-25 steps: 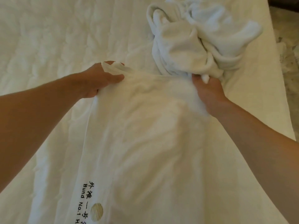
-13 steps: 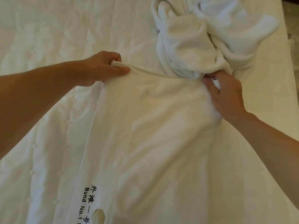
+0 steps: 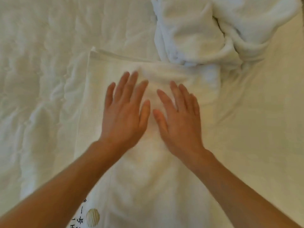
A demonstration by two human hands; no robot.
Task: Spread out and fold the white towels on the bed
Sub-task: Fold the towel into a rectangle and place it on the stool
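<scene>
A white towel (image 3: pixel 148 178) lies spread lengthwise on the bed, its far edge straight and its near left part printed with black characters and a gold round logo. My left hand (image 3: pixel 125 111) and my right hand (image 3: pixel 178 117) lie flat side by side on the towel's far half, fingers straight, palms down. A heap of crumpled white towels (image 3: pixel 213 30) sits just beyond the spread towel, at the upper right, touching its far right corner.
The bed (image 3: pixel 41 79) has a white quilted cover on the left and a smoother white sheet (image 3: pixel 263 129) on the right. Wrinkles run through the cover left of the towel.
Both hands have let go of the towel's far corners and moved inward to its middle, now pressing flat. The towel's far edge has dropped onto the bed.
</scene>
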